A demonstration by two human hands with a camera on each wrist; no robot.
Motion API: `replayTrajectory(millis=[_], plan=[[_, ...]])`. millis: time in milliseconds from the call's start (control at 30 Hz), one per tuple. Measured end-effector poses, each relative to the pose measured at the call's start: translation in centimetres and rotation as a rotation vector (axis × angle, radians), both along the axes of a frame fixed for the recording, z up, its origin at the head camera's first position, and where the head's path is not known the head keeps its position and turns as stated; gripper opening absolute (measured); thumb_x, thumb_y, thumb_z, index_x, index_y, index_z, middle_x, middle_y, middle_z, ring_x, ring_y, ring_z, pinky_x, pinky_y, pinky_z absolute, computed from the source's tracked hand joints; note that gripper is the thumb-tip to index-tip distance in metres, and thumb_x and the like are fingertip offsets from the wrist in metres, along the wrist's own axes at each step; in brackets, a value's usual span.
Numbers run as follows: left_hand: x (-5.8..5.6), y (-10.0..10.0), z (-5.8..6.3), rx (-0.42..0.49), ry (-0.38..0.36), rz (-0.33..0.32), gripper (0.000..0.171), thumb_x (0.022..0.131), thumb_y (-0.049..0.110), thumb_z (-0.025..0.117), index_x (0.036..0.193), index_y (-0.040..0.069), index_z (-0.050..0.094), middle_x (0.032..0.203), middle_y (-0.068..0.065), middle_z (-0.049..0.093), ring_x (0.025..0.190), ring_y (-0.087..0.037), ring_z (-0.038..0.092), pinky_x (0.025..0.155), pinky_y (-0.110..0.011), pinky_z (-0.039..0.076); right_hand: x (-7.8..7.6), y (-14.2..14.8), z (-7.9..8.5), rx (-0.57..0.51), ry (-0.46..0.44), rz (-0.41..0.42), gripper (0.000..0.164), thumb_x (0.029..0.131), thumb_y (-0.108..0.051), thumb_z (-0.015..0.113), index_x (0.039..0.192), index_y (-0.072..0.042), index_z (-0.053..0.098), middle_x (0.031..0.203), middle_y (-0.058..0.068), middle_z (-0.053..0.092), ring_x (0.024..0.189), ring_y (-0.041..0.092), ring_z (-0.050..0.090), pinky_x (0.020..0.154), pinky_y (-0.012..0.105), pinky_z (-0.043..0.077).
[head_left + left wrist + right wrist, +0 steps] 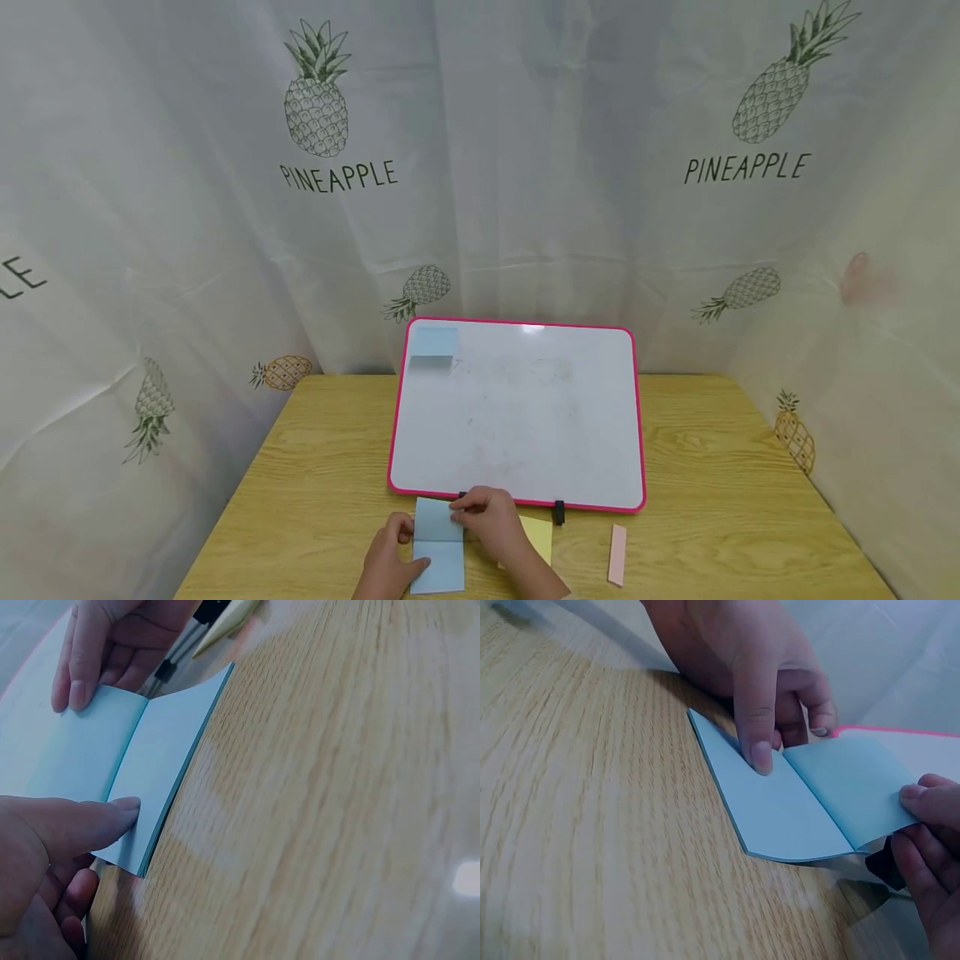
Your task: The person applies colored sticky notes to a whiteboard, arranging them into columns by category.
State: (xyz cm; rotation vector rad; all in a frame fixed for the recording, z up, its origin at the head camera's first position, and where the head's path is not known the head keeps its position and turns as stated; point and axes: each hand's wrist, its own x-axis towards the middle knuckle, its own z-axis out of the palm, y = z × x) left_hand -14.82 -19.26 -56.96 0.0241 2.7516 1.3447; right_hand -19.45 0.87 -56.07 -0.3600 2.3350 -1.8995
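Below the whiteboard (525, 417) | your left hand (387, 557) grips the blue notepad (442, 573), right hand (491, 522) pinches its sheet (437, 520) | likely peeling; next, pull steadily

Light-blue pad (169, 742), top sheet (90, 754) raised along 1 crease (127, 750) | lower left: pad gripped by left hand (30, 855), thumb (86, 826) on top | upper left: sheet pinched by right hand (120, 637) | wood-grain table (322, 780) seen at right | yellow paper (227, 627), black object (211, 609) cut off at top

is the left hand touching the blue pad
Touching: the right wrist view shows the left hand with its thumb tip resting on the blue pad, no gap between them.
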Motion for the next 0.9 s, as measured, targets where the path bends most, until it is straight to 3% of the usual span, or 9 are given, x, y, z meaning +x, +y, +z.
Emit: replayTrajectory(millis=[600,900], plan=[[0.3,0.3,0.6,-0.041,0.030,-0.013,0.044,0.071,0.006,0.085,0.096,0.009,0.049,0.094,-0.001,0.052,0.090,-0.022,0.050,0.078,-0.038,0.042,0.4,-0.2,-0.2,-0.067,0.018,-0.130,0.011,0.076,0.002,0.079,0.082,-0.007,0.077,0.081,-0.002,0.070,0.076,0.008,0.062,0.065,0.022,0.053],[0.4,0.3,0.6,-0.055,0.036,-0.013,0.044,0.071,0.006,0.086,0.096,0.009,0.049,0.093,0.000,0.050,0.090,-0.022,0.049,0.078,-0.039,0.042,1.1,-0.4,1.6,-0.132,0.025,-0.168,0.009,0.077,0.009,0.075,0.084,0.002,0.075,0.084,0.010,0.071,0.077,0.009,0.063,0.068,0.020,0.052]])
